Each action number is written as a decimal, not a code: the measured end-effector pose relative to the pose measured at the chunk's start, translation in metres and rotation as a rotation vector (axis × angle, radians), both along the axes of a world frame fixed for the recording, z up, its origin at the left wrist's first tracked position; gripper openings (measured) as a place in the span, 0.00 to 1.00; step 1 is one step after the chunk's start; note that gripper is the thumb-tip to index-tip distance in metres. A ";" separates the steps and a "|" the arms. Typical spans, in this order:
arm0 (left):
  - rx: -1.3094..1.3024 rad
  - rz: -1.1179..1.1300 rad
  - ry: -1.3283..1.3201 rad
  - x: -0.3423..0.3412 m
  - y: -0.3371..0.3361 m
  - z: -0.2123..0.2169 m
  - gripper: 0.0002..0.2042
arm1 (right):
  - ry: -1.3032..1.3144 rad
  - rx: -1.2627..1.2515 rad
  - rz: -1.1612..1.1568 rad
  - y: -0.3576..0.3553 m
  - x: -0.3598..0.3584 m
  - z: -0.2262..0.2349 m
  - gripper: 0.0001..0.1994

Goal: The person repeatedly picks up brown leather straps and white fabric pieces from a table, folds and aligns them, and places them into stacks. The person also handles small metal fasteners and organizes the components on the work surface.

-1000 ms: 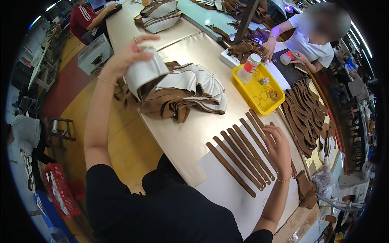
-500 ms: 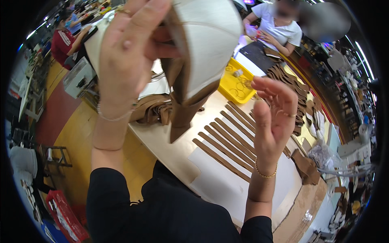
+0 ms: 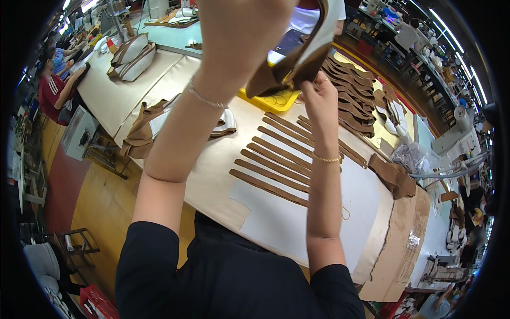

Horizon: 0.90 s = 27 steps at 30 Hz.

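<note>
A brown leather piece with a white lining (image 3: 313, 61) is held up high, its top running out of the picture. My left hand (image 3: 247, 32) is raised beside it; the fingers are cut off by the upper edge, but the piece still hangs from that side. With finger and thumb my right hand (image 3: 321, 95) pinches its lower brown edge. Below, several narrow brown strips (image 3: 271, 183) lie in a row across a white sheet (image 3: 276, 215) on the table.
A yellow tray (image 3: 281, 102) is partly behind the held piece. Stacks of wavy brown pieces (image 3: 350, 95) lie to the right, near a clear plastic bag (image 3: 417, 157). More brown and white pieces (image 3: 141, 125) rest at left. Cardboard (image 3: 396, 250) covers the right table end. Other people sit farther off.
My right hand, apart and open before, has moved up and left and now grips the piece's lower edge. My left hand and the piece have shifted right and higher in view.
</note>
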<state>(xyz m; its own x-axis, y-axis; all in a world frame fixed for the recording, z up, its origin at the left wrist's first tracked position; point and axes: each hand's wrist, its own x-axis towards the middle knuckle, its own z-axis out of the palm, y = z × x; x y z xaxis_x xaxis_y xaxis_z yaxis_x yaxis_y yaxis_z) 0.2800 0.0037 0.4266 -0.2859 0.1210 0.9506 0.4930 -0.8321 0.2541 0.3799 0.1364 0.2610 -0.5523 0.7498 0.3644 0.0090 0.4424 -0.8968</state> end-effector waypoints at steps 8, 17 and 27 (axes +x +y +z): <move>-0.029 -0.066 0.084 0.012 0.017 -0.039 0.31 | 0.990 -0.955 0.503 0.009 -0.008 0.027 0.18; -0.054 -0.351 -0.108 -0.020 -0.001 0.007 0.32 | 0.629 -0.487 1.103 0.032 0.068 0.003 0.21; -0.367 -0.708 -0.354 -0.021 0.014 0.050 0.13 | 0.468 -0.101 0.418 0.016 0.051 0.061 0.16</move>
<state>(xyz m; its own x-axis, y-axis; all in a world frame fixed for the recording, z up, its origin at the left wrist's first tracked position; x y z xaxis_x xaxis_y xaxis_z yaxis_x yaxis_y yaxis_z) 0.2593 0.0173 0.4765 -0.2989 0.6633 0.6861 -0.2676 -0.7483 0.6069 0.4305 0.1522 0.3223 -0.6050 0.5488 0.5769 -0.5496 0.2365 -0.8013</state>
